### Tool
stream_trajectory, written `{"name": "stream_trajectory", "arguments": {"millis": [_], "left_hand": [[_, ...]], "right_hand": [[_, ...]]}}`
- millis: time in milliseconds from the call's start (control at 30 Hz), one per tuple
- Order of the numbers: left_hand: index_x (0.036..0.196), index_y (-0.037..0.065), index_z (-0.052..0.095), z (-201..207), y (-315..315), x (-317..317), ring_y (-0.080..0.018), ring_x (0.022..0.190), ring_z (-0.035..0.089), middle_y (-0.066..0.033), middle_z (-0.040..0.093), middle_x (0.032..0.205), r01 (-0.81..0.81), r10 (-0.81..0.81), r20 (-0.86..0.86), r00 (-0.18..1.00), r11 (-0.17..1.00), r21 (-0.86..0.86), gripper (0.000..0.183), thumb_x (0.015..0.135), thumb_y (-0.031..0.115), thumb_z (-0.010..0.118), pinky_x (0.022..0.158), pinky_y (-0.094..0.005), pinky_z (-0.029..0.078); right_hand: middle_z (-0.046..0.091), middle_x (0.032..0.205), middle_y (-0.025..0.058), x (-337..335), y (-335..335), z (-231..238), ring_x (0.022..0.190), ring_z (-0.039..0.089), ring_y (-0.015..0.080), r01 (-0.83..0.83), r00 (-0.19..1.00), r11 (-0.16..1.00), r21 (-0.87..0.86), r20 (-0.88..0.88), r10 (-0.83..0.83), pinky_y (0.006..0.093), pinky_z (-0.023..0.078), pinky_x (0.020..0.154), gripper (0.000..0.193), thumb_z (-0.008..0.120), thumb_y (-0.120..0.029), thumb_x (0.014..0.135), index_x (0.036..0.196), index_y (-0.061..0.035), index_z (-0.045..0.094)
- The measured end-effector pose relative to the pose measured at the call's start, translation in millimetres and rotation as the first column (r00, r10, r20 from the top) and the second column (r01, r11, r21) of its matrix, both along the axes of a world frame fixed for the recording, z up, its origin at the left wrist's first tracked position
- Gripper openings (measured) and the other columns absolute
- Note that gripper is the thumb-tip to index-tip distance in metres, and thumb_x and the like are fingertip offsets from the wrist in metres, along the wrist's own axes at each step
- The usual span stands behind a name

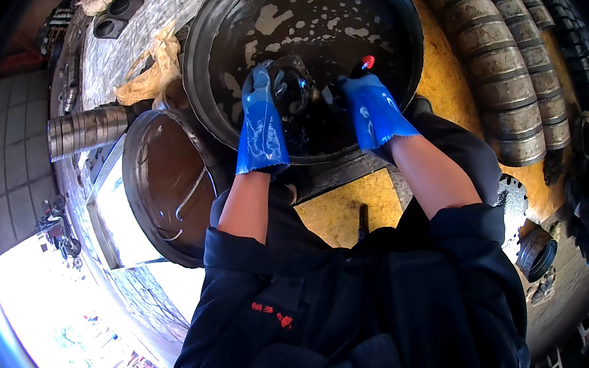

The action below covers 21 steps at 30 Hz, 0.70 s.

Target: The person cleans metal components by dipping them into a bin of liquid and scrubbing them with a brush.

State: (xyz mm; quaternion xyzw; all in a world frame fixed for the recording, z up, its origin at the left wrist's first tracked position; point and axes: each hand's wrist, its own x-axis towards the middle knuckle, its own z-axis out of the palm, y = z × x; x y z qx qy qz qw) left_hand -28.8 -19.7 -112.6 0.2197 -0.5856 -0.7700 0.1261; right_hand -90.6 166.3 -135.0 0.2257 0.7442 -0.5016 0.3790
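A large round black basin (197, 81) with dark liquid and patches of pale foam lies in front of me. My left hand (264, 115), in a wet blue rubber glove, is closed on the side of a dark ring-shaped metal part (298, 66) over the liquid. Gloved the same way, my right hand (372, 110) grips a tool with a red end (368, 61) sticking up past the fingers. The tool's dark other end points toward the ring, and I cannot make out its exact kind or whether it touches.
A second round tub (162, 172) with brown liquid and a curved hose stands at the left. Stacked metal rings (503, 83) lie at the far right, with another row (89, 132) at the left. Crumpled tan sacking (154, 66) sits beside the basin. A short cylindrical part (535, 253) lies right.
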Motion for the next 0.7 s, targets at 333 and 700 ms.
{"name": "stream_trajectory", "arguments": {"millis": [333,700], "left_hand": [[0.12,-0.001,0.063,-12.4,-10.1,-4.5,-0.0203,0.102,0.064,-0.0104,0.064,0.111,0.054,-0.057,-0.011,0.998,0.979,-0.195,0.042,0.097,0.035,0.06,0.086,-0.0309,0.054],[0.123,0.001,0.059,3.5,21.8,-10.4,-0.0298,0.098,0.066,-0.018,0.068,0.104,0.159,-0.025,0.161,0.987,0.364,-0.918,0.046,0.084,0.025,0.066,0.087,-0.0368,0.051]], "right_hand": [[0.071,0.105,0.0154,2.0,-6.5,11.5,0.096,0.069,0.0278,-0.289,0.911,0.937,-0.197,-0.359,0.205,0.0357,0.052,0.086,0.045,0.074,-0.034,0.083,0.118,-0.0069,0.066],[0.07,0.104,0.0134,10.2,-7.3,-10.6,0.093,0.067,0.0337,-0.251,0.241,0.896,0.367,-0.873,0.425,0.0426,0.054,0.079,0.031,0.061,-0.034,0.087,0.112,-0.0178,0.068]]}}
